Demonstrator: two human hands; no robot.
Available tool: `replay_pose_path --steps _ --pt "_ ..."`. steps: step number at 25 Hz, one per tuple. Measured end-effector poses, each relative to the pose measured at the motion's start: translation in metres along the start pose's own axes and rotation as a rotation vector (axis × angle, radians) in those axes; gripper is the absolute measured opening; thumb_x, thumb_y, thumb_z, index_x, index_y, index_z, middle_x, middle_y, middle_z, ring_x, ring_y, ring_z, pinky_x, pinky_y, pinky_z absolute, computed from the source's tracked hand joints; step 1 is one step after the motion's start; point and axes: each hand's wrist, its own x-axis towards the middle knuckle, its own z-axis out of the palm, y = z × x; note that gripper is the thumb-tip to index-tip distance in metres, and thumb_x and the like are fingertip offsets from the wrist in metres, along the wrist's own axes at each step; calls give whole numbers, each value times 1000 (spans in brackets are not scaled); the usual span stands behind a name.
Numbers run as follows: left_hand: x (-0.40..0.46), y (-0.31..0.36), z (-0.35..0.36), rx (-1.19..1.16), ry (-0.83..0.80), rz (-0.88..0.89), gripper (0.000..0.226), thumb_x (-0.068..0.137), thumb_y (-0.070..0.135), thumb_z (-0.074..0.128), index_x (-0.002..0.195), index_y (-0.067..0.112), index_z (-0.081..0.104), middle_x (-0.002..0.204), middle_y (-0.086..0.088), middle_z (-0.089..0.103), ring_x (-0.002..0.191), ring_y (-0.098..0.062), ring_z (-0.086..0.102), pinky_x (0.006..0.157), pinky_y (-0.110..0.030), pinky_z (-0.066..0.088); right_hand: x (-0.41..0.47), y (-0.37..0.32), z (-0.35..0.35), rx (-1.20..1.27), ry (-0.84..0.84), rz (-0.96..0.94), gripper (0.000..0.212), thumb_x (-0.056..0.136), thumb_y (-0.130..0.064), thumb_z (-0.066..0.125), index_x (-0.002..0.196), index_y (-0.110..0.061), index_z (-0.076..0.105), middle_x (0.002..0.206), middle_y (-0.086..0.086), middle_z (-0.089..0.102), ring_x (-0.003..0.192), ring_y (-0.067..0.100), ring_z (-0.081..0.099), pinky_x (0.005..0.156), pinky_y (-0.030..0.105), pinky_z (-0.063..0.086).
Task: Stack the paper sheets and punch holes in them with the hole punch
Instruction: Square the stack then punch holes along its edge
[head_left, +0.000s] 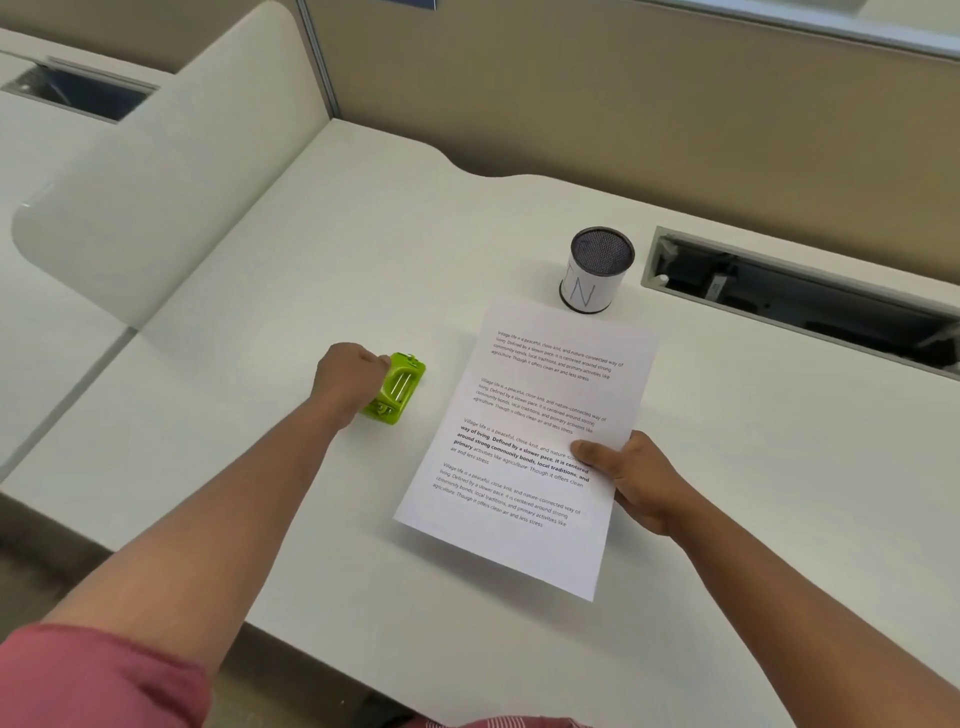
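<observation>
Printed white paper sheets (524, 415) lie in one stack on the white desk, slightly raised at the near right. My right hand (631, 480) pinches their right edge, thumb on top of the text. A lime-green hole punch (397, 387) stands on the desk to the left of the sheets, a short gap away from them. My left hand (348, 376) is closed around the punch's left side and hides part of it.
A mesh pen cup (597, 270) with a white paper label stands just beyond the sheets' far edge. A cable slot (800, 299) is cut into the desk at the right rear. A rounded partition panel (156, 171) rises at the left.
</observation>
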Motion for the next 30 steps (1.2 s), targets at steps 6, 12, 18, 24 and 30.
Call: replay_pose_path --steps 6,12,18,24,30 --pt "-15 14 8 -80 -36 50 50 95 21 66 55 17 36 60 -3 34 60 -24 34 61 -31 33 -16 -8 -20 -11 2 -19 30 98 -10 67 127 -17 69 125 7 76 112 30 74 100 52 57" --pt "-57 47 54 -232 -219 101 31 91 19 70 71 7 51 74 -12 43 71 -23 42 71 -34 41 -65 3 -78 44 86 -37 33 96 -11 69 128 -17 69 126 6 76 114 30 73 99 50 58" --pt "-102 63 122 -235 -350 127 41 90 20 72 61 13 44 68 -10 39 69 -23 41 70 -36 44 -106 30 -135 98 133 -9 36 90 -12 75 126 -18 71 128 8 75 114 32 73 94 45 61" --pt "-126 66 160 -220 -391 113 35 87 21 74 65 8 49 70 -12 42 70 -24 42 70 -38 46 -115 56 -162 154 134 42 40 94 -5 70 133 -12 65 130 10 74 118 35 71 104 52 54" --pt "-133 62 170 -192 -366 125 32 84 23 74 68 8 51 70 -12 41 68 -24 40 69 -37 44 -100 65 -165 154 132 62 36 95 -2 67 130 -11 67 128 11 75 116 34 72 103 52 54"
